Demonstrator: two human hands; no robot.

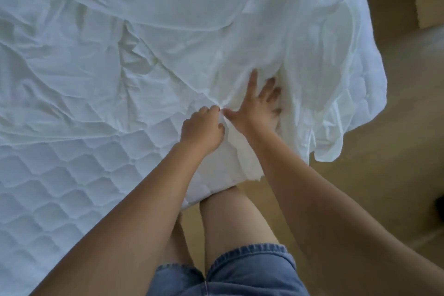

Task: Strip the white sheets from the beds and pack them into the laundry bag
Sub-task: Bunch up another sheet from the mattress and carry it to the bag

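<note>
Head view: a single look down over a bed's near corner, both bare arms reaching forward.
Sheet point(120, 31): white and heavily creased, bunched over most of the bed. It is pulled back from the near left part and hangs off the right side toward the floor.
Mattress pad point(60, 187): white and quilted in diamonds, laid bare at lower left and running to the near corner.
Left hand point(201, 127): fingers curled tight, pinching a fold of the sheet where the creases gather to a point, right at the line where the sheet gives way to the pad.
Right hand point(254, 106): wide, fingers straight and spread, palm down on the sheet. The thumb tip almost meets the left hand's knuckles, and the outer fingers are sunk in a deep fold.
Loose edge: a ruffled strip of the sheet hangs between the two wrists, down over the corner.
Leg point(230, 223): bare, its knee against the bed's corner.
Shorts point(240, 274): blue denim with a frayed hem, at the bottom edge.
Floor point(360, 187): tan, to the right of the bed.
</note>
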